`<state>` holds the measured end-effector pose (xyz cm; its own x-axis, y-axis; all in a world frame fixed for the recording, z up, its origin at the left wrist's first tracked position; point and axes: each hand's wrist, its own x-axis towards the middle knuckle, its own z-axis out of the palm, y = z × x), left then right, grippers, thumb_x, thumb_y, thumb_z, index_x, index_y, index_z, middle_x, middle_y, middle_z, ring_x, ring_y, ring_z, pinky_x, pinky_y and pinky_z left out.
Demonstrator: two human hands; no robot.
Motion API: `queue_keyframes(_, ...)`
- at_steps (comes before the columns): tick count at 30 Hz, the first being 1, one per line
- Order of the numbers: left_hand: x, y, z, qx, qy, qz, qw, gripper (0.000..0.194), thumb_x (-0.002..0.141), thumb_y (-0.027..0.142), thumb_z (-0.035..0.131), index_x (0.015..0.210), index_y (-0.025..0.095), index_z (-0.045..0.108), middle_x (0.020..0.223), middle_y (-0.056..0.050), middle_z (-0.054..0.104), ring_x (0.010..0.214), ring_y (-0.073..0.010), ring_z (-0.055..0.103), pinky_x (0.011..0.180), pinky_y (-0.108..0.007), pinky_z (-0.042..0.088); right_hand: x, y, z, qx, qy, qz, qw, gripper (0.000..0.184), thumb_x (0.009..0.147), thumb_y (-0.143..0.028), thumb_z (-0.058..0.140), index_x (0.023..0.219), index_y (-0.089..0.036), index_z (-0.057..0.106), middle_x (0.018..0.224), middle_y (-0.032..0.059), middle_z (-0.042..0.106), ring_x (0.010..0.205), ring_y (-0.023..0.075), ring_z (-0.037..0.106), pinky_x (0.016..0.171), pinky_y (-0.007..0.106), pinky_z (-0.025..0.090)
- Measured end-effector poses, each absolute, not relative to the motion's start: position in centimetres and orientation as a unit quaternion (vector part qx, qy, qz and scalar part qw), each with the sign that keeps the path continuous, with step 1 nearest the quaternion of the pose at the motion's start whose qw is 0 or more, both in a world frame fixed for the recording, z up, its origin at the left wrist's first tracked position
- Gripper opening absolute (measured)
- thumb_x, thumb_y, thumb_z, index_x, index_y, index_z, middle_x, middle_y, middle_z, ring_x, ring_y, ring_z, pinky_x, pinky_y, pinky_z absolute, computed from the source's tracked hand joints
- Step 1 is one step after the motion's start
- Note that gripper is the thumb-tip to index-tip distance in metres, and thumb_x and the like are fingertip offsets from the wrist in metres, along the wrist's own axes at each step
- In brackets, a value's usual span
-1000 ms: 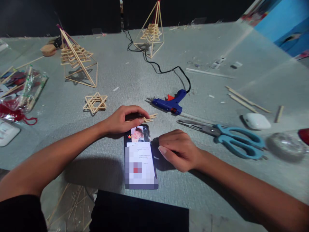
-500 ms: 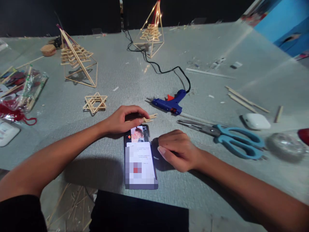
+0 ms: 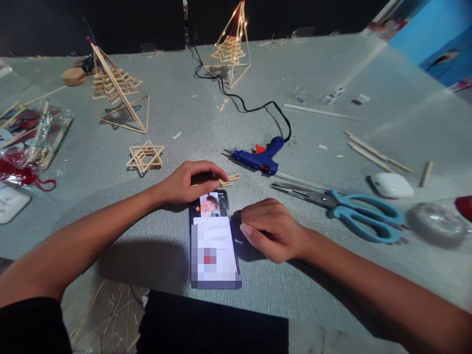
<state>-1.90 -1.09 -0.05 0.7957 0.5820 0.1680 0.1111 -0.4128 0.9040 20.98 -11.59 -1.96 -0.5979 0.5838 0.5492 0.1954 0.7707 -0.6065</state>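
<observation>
A smartphone (image 3: 233,246) with a lit screen lies face up on the grey table, its lower part pixelated. My left hand (image 3: 184,181) rests just beyond its top edge, thumb and index finger apart and arched over a few short wooden sticks (image 3: 233,180). The fingertips touch or nearly touch these sticks, which stay on the table. To the right of the phone, my right hand (image 3: 273,230) rests loosely curled, with nothing visible in it. A blue glue gun (image 3: 258,160) lies on its side beyond the hands. Scissors (image 3: 332,199) with light blue handles lie right of my right hand.
A stick star (image 3: 145,158) sits left of centre. Two stick pyramids stand behind: one at the left (image 3: 121,93), one with lights (image 3: 232,54). A black cord (image 3: 247,109) trails from the glue gun. Plastic packets (image 3: 40,128), a white case (image 3: 391,185) and loose sticks (image 3: 376,152) lie around.
</observation>
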Motion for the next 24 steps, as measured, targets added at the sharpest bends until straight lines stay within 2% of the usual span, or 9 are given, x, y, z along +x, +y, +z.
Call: queue_keyframes(24,-1.89,-1.12,-0.01,0.802,0.213,0.240,0.504,0.024,0.095,0.032,0.063,0.110,0.014,0.071,0.108,-0.011,0.073,0.100,-0.0172,0.068,0.089,-0.030,0.054,20.92,-11.59,-1.80,-0.229,-0.859,0.252,0.383,0.038,0.098,-0.015,0.045,0.062,-0.023,0.036,0.056,-0.0062,0.033,0.049,0.0105,0.029,0.051,0.031,0.023)
